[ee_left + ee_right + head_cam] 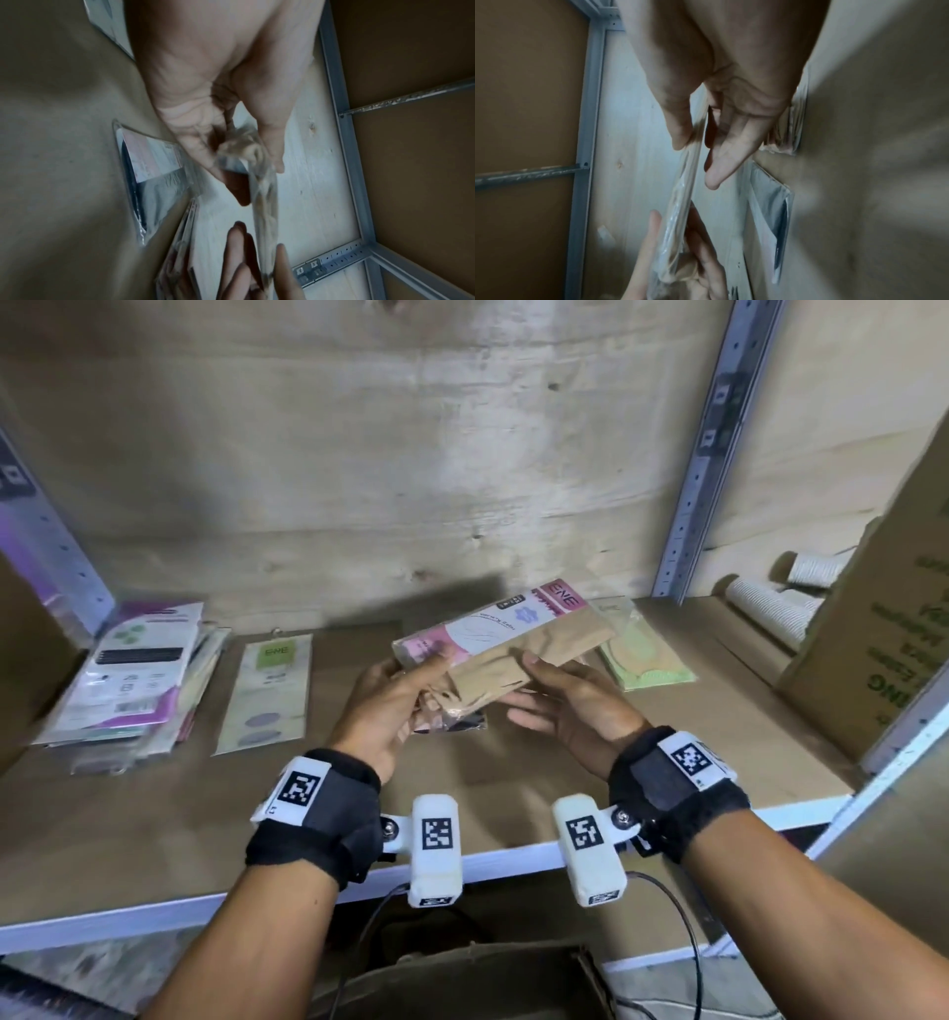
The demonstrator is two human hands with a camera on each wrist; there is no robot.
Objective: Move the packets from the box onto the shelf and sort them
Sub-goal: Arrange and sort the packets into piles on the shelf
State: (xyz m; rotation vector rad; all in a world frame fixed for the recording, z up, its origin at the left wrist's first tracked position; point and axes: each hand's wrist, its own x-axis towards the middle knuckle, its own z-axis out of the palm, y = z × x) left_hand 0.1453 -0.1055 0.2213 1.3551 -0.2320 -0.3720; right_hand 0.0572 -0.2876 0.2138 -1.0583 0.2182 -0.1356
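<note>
Both hands held a clear plastic packet of beige fabric with pink label (506, 639) above the shelf (513, 852): left hand (382, 706) pinching, right hand (570, 706) pinching.

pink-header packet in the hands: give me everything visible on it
The packet is a flat, clear plastic sleeve with a pink and white printed header card at its far end, reading "ENE", and tan folded fabric filling the rest. It is held above the shelf, tilted with the header end up and to the right. The left hand grips its near-left end with thumb on top; the right hand pinches the right edge, thumb on top. More packets seem bunched beneath in the left hand.
</note>
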